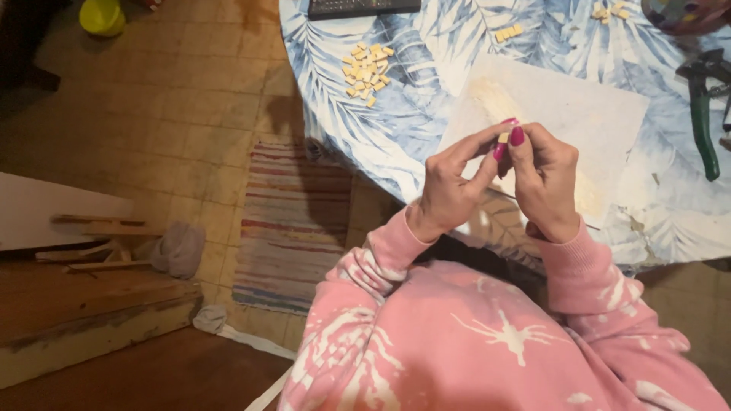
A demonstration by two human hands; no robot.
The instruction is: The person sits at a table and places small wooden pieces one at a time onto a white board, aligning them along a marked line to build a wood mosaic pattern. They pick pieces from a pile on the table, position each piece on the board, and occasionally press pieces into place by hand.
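Note:
My left hand point(451, 183) and my right hand point(547, 179) meet over the near edge of a round table, fingertips pinched together on one small yellow tile piece point(503, 138). Both hands have pink-painted nails and pink patterned sleeves. Under them lies a pale square board point(579, 114) with a yellowish strip along it. A loose heap of several small yellow tile pieces point(367, 73) lies on the table to the far left of my hands.
The table wears a blue and white leaf-print cloth point(381, 129). Green-handled pliers point(702, 114) lie at the right edge. More yellow pieces point(508, 32) sit farther back. A striped rug point(293, 221), wooden planks point(84, 304) and a yellow container point(102, 17) are on the tiled floor.

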